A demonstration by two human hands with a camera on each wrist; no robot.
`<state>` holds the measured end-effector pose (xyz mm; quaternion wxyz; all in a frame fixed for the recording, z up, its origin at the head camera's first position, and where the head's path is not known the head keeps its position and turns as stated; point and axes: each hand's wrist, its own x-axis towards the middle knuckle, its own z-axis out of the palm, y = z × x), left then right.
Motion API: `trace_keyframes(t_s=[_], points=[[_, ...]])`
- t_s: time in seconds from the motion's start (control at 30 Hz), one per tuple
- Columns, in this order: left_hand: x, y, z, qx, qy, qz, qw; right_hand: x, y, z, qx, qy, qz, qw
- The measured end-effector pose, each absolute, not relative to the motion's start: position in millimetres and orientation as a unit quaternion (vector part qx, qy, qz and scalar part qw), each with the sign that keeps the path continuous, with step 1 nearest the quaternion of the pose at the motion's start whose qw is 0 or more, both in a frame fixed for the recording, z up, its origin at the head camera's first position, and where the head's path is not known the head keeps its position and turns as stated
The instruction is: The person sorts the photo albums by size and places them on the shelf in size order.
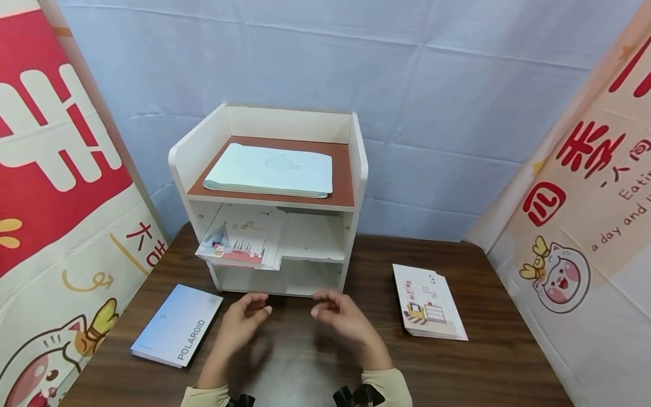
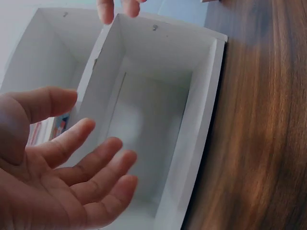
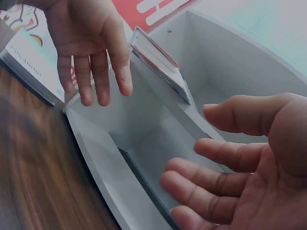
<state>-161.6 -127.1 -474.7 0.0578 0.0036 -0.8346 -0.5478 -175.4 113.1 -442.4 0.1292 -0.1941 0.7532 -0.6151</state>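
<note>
My left hand (image 1: 243,321) and right hand (image 1: 346,320) hover in front of a white shelf unit (image 1: 362,164), palms facing each other, fingers relaxed and holding nothing. In the left wrist view the left hand (image 2: 72,177) is before the lower compartment (image 2: 148,120). The right wrist view has the right hand (image 3: 240,167) near the same opening. A stack of cards and booklets (image 1: 246,237) lies on the middle shelf at the left, its front sticking out past the edge. On the brown top shelf rests a pale blue book (image 1: 274,169) with a whale-like drawing.
A blue-white POLAROID book (image 1: 177,326) lies on the dark wooden table (image 1: 488,367) left of the hands. To the right is a stack of printed cards (image 1: 429,302). A light blue cloth (image 1: 432,113) hangs behind, with printed banners (image 1: 574,226) at both sides.
</note>
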Motion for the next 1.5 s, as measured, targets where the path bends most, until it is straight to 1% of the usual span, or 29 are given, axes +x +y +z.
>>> trace_keyframes(t_s=[0.27, 0.47, 0.67, 0.83, 0.87, 1.07, 1.13, 1.5], points=[[-157, -120, -470, -0.054, -0.882, -0.469, 0.011, -169, 124, -435, -0.222, 0.819, -0.511, 0.140], [-152, -115, -468, -0.110, -0.923, -0.368, -0.015, -163, 132, -430, -0.236, 0.893, -0.365, 0.118], [-149, -110, -463, -0.114, -0.949, -0.294, -0.028, -160, 139, -429, -0.213, 0.922, -0.302, 0.114], [-147, -101, -462, -0.114, -0.951, -0.287, -0.025, -161, 145, -434, -0.199, 0.924, -0.306, 0.117], [-147, -97, -462, -0.116, -0.952, -0.283, -0.017, -161, 147, -435, -0.195, 0.924, -0.307, 0.116], [-147, -74, -472, -0.125, -0.959, -0.244, 0.069, -163, 152, -442, -0.170, 0.933, -0.298, 0.112], [-147, -67, -474, -0.128, -0.960, -0.236, 0.082, -164, 153, -443, -0.165, 0.937, -0.289, 0.108], [-147, -42, -485, -0.169, -0.973, -0.143, 0.066, -164, 160, -449, -0.181, 0.951, -0.239, 0.080]])
